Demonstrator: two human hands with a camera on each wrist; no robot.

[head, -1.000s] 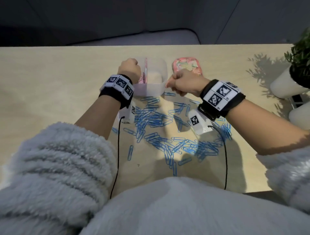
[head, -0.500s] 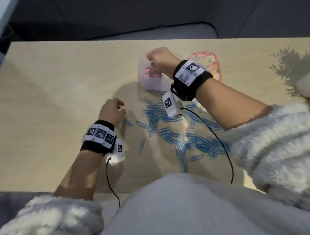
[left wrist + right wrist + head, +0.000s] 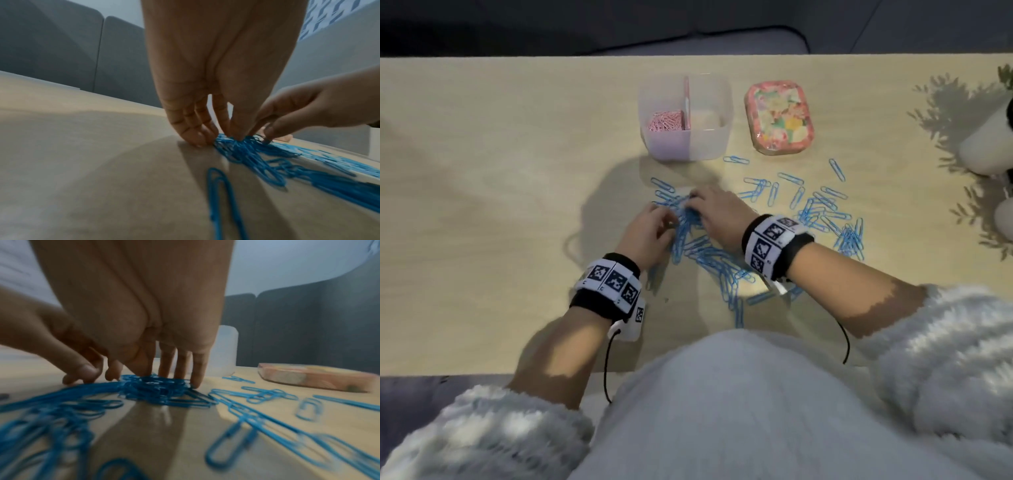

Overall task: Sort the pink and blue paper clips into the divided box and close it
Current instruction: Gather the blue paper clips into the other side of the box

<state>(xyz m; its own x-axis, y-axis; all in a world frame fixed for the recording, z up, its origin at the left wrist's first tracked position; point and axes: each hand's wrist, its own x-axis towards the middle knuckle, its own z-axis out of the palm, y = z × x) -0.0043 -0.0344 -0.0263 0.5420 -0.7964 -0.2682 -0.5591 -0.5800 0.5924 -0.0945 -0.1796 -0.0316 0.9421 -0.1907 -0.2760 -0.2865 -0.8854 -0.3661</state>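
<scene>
The translucent divided box [image 3: 717, 140] stands open at the table's far middle, with pink paper clips [image 3: 666, 121] in its left compartment; the right one looks bare. Its floral lid [image 3: 779, 120] lies to the right. Blue paper clips [image 3: 822, 212] are strewn across the table in front. My left hand [image 3: 650, 229] and right hand [image 3: 709, 212] face each other over a heap of blue clips [image 3: 685, 222]. Left fingertips [image 3: 195, 138] press on the table at the heap's edge [image 3: 242, 149]. Right fingertips [image 3: 195, 379] stand straight on the heap [image 3: 156, 389].
White plant pots [image 3: 986, 137] stand at the table's right edge. A grey sofa [image 3: 61, 48] sits beyond the far edge. Cables hang from both wrists toward the near edge [image 3: 465, 371]. Bare wood [image 3: 500, 171] stretches left of the box.
My right hand has come back from the box down to the blue clips. The left hand moved right to meet it at the heap.
</scene>
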